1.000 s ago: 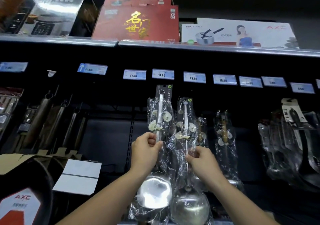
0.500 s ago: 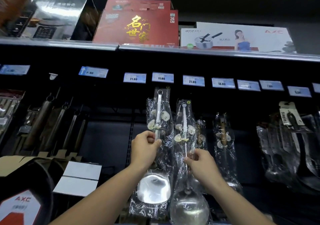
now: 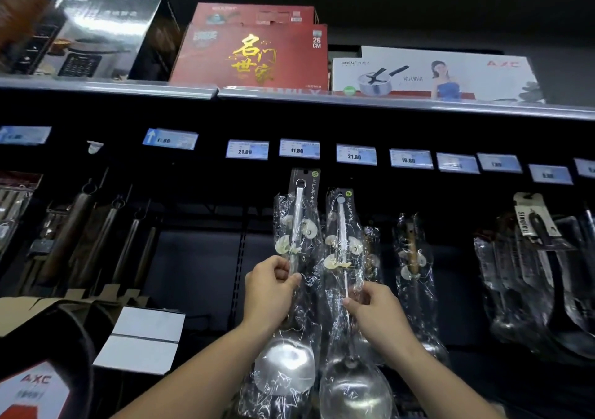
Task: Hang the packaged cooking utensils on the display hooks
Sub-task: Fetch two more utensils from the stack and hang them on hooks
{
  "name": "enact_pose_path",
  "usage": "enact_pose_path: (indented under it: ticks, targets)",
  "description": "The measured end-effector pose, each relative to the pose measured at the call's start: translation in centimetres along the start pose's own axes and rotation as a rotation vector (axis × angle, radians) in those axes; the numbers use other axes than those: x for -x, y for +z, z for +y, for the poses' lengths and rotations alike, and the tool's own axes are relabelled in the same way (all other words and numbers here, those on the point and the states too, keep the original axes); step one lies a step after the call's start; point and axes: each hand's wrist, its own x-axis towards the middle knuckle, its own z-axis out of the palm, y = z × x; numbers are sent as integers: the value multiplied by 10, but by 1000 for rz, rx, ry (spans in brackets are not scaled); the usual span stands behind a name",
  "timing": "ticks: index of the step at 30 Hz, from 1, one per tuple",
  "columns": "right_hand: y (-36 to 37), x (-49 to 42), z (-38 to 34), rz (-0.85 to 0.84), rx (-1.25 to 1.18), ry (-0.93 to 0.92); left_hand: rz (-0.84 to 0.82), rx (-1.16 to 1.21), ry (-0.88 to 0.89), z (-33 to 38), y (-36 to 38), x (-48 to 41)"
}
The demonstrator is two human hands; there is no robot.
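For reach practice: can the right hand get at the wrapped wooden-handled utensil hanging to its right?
Likely not yet: nothing blocks that utensil, but the right hand grips a wrapped steel ladle.

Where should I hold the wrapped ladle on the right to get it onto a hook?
Pinch the ladle by its thin handle through the wrap, about midway, coming from the front, as the right hand does. It stands upright, heavy bowl down, so it should hang steady, and the header card on top is left free for hanging.
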Motion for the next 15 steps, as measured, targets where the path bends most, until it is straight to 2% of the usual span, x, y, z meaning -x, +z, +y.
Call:
enact_pose_path:
  ticks: [15]
  targets:
    - [0,-2,2,9,5,8,42,23,2,4,3,-10]
